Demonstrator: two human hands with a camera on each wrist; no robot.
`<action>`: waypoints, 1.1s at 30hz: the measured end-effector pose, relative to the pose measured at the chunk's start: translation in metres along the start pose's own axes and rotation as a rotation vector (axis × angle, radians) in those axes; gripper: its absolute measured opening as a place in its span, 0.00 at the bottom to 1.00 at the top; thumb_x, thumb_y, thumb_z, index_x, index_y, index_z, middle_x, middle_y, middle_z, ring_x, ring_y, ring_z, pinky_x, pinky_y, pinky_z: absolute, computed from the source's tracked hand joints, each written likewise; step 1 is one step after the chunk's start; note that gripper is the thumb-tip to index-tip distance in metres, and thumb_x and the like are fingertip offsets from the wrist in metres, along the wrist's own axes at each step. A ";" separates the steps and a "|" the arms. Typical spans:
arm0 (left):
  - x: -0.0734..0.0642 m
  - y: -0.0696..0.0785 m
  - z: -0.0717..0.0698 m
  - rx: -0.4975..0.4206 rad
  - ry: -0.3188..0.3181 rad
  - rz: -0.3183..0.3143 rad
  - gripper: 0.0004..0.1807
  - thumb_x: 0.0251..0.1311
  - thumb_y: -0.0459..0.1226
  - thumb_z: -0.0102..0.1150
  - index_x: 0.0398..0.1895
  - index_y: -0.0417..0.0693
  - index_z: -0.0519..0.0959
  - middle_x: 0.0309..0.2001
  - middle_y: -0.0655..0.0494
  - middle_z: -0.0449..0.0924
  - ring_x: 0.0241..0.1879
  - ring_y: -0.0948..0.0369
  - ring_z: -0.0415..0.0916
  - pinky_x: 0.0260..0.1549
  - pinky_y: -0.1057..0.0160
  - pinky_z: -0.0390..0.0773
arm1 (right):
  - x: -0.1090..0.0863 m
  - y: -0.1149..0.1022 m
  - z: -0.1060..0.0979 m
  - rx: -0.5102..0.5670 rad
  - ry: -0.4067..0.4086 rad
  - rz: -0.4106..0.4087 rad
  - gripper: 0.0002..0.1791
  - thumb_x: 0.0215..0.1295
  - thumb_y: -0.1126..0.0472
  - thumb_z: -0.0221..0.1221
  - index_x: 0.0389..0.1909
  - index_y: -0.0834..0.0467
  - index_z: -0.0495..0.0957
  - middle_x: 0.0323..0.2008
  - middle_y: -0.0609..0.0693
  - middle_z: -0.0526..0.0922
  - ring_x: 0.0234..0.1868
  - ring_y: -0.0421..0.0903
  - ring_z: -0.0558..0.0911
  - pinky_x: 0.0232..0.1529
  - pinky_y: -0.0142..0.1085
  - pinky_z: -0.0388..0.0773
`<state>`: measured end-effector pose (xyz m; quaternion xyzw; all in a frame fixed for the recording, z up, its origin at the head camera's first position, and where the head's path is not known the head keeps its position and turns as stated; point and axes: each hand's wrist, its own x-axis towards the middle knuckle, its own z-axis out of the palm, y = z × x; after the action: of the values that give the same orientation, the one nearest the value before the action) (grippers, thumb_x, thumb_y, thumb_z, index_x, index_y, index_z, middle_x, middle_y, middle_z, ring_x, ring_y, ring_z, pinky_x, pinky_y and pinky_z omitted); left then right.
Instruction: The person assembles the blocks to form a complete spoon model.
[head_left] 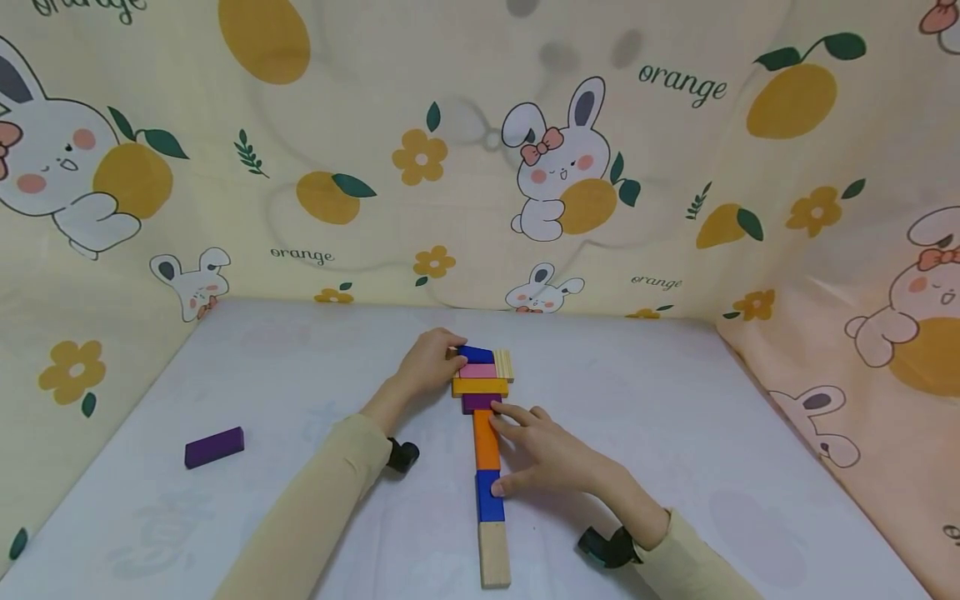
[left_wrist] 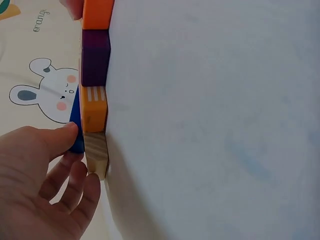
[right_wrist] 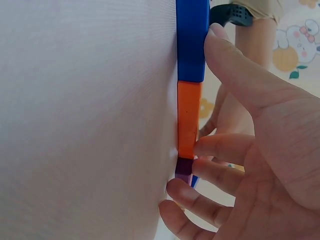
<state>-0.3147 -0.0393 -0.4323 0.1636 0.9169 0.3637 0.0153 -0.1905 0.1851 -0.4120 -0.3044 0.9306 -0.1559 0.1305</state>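
A column of coloured blocks lies on the white cloth in the head view. From near to far come a plain wooden block (head_left: 494, 557), a blue block (head_left: 486, 507), an orange block (head_left: 486, 442), a purple block (head_left: 480, 404) and a crosswise yellow block (head_left: 480, 387). Beyond the yellow one are a pink block (head_left: 477, 372), a slanted blue block (head_left: 476, 355) and a pale ridged wooden piece (head_left: 503, 365). My left hand (head_left: 427, 362) pinches the slanted blue block between thumb (left_wrist: 65, 139) and fingers. My right hand (head_left: 551, 458) rests its straight fingers beside the purple and orange blocks, thumb (right_wrist: 220, 42) against the nearer blue block.
A loose purple block (head_left: 214, 448) lies off to the left on the white cloth (head_left: 300, 517). Behind the surface hangs a curtain (head_left: 465, 200) printed with rabbits and oranges, which also runs along both sides.
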 end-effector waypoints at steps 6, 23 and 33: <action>0.001 0.003 0.001 0.002 0.008 -0.018 0.21 0.67 0.38 0.61 0.61 0.42 0.78 0.53 0.49 0.76 0.48 0.56 0.71 0.56 0.56 0.73 | -0.001 0.000 0.000 0.009 0.003 -0.002 0.54 0.49 0.28 0.64 0.73 0.54 0.63 0.75 0.50 0.55 0.69 0.64 0.58 0.61 0.59 0.65; 0.002 0.003 -0.001 -0.009 -0.009 -0.020 0.18 0.66 0.36 0.61 0.58 0.42 0.80 0.53 0.50 0.79 0.48 0.55 0.72 0.57 0.55 0.72 | -0.001 -0.002 -0.001 0.015 0.008 -0.001 0.54 0.50 0.29 0.65 0.73 0.55 0.63 0.75 0.50 0.55 0.69 0.68 0.57 0.62 0.62 0.62; 0.003 0.000 -0.001 -0.017 -0.031 -0.017 0.15 0.66 0.34 0.60 0.55 0.41 0.81 0.51 0.49 0.78 0.47 0.54 0.71 0.56 0.55 0.72 | -0.001 -0.002 -0.001 0.007 0.008 -0.010 0.53 0.51 0.30 0.65 0.73 0.55 0.64 0.75 0.51 0.56 0.68 0.64 0.59 0.62 0.59 0.65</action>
<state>-0.3176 -0.0390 -0.4313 0.1613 0.9147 0.3690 0.0343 -0.1891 0.1843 -0.4099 -0.3078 0.9291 -0.1611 0.1269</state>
